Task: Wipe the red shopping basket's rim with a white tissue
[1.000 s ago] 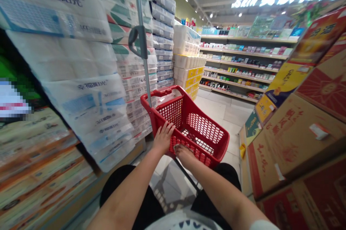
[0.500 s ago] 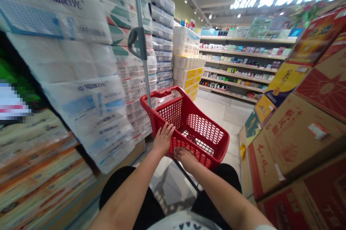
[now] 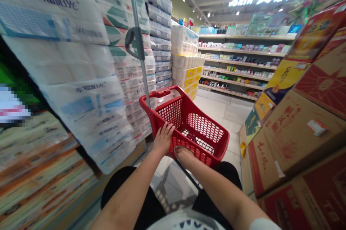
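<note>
A red plastic shopping basket cart (image 3: 208, 125) with perforated walls stands in front of me, and its basket shows nothing large inside. My left hand (image 3: 163, 139) lies on the near side wall by the rim, fingers apart and flat on the plastic. Lower on the same wall is my right hand (image 3: 183, 153), its fingers curled against the outside with something small and pale at the fingertips that I cannot make out. A metal pole (image 3: 143, 75) with a grey handle rises by the cart's left end.
Stacked packs of tissue rolls (image 3: 89, 89) rise on the left. Cardboard boxes (image 3: 292, 132) are piled on the right. Shelves of small packages (image 3: 243, 64) stand at the back beyond the tiled floor (image 3: 232, 113). Yellow-and-white packs (image 3: 186, 75) are stacked behind the cart.
The view has shifted slightly. Both hands keep nearly the same places on the cart, and the right hand's fingers look a little more tucked in.
</note>
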A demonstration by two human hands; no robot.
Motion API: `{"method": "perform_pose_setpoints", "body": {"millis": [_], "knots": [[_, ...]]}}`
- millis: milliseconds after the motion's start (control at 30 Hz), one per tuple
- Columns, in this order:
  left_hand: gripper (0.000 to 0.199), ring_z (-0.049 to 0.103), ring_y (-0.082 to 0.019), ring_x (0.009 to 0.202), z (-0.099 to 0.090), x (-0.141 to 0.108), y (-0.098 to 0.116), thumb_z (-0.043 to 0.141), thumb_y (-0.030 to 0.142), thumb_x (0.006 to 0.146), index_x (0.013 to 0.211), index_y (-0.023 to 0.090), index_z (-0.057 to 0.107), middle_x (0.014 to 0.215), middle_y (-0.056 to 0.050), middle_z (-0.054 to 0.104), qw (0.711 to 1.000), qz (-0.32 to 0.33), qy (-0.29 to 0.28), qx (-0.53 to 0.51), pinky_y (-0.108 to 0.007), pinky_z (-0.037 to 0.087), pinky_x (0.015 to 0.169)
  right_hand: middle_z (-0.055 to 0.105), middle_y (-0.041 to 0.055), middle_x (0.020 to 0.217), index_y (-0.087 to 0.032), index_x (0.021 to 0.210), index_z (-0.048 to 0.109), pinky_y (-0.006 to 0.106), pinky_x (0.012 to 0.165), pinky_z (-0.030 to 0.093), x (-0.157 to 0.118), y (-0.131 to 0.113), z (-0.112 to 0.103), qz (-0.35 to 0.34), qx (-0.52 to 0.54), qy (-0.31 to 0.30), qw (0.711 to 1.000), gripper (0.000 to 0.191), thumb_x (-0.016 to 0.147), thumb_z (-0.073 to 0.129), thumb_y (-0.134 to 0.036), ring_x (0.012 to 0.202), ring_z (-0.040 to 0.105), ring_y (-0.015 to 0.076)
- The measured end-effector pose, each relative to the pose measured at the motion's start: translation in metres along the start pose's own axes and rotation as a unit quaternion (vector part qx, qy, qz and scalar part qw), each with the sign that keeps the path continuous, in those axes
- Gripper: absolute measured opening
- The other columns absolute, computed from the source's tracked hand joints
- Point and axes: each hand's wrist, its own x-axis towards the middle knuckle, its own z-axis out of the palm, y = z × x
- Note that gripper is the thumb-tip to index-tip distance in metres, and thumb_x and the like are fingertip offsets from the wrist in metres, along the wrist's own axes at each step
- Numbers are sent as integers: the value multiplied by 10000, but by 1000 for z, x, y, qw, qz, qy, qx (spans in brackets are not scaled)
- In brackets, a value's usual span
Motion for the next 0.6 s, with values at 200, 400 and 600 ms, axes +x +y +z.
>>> {"method": "perform_pose_setpoints", "body": {"millis": [200, 400, 600], "knots": [[614, 109, -224, 1446, 0, -1, 1, 322, 62, 830, 1424, 216, 342, 1516, -18, 326, 1000, 4, -1, -10, -455, 261, 1125, 678, 92, 1045, -186, 968, 691, 323, 928, 446, -15, 4, 5, -12, 19, -134, 991, 246, 842, 495, -106, 1025, 587, 206], [631, 100, -226, 1448, 1, -1, 2, 327, 52, 820, 1428, 222, 334, 1518, -17, 322, 1000, -2, -3, -18, -461, 259, 1124, 622, 108, 1215, -167, 1144, 636, 332, 1017, 395, -27, 13, 17, -5, 23, -123, 992, 306, 899, 457, -120, 1181, 511, 210], [632, 83, -227, 1449, -1, -2, 3, 323, 48, 817, 1431, 201, 326, 1526, -21, 304, 1000, -2, -10, -17, -464, 255, 1126, 631, 105, 1199, -155, 1132, 638, 336, 1002, 409, -37, 19, 21, -15, 22, -122, 992, 304, 870, 493, -111, 1186, 505, 223]]}}
